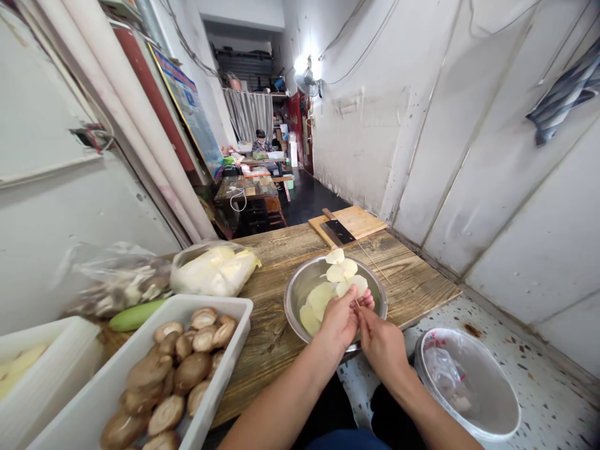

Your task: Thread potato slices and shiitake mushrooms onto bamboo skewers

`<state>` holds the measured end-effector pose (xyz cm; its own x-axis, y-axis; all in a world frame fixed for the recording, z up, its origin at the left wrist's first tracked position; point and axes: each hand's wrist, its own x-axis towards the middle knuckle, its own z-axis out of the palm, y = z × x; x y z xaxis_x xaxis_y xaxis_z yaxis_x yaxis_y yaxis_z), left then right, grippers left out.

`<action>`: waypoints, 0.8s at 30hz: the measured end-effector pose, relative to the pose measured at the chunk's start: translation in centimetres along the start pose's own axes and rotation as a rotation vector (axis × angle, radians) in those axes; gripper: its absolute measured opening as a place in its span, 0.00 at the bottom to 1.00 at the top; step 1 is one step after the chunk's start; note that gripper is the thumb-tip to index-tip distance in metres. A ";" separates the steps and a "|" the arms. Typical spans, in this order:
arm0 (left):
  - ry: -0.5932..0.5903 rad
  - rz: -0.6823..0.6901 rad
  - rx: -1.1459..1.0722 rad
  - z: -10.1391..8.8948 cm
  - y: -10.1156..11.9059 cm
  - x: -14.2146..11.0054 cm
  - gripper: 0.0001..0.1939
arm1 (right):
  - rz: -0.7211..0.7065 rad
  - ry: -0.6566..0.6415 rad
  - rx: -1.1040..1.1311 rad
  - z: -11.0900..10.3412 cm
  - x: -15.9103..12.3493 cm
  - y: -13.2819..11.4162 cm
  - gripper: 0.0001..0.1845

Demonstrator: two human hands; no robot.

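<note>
Both my hands meet over the near rim of a steel bowl [300,284] that holds pale potato slices [317,301]. My left hand [338,322] is closed around a slice at the base of a thin wooden skewer. Several more slices [344,272] are threaded up the skewer, which points away from me. My right hand [380,340] is closed, pinching the skewer's near end right beside the left hand.
A white tray of mushrooms [185,365] sits at left, with bagged food [215,270], a green gourd [135,314] and another white tray [44,369]. A cutting board with a cleaver [338,230] lies at the table's far end. A lined bin [469,381] stands on the floor at right.
</note>
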<state>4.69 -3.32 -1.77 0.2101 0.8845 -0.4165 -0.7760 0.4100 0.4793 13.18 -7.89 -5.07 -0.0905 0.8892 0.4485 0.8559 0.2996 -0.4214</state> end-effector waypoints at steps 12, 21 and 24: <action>-0.031 0.165 0.185 -1.4 -0.6 -1.1 0.10 | -0.017 0.114 -0.186 0.9 0.6 0.1 0.22; 0.121 0.619 0.389 -0.7 6.9 -5.3 0.11 | -0.219 0.075 0.195 0.6 0.7 -1.4 0.30; 0.296 0.863 0.575 -3.7 14.1 -10.0 0.09 | -0.234 0.108 0.205 0.6 0.5 0.0 0.30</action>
<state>-10.54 -7.22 6.25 -0.4864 0.8677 0.1030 -0.1810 -0.2153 0.9596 12.82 -7.24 -5.33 -0.2084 0.7494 0.6285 0.6970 0.5646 -0.4420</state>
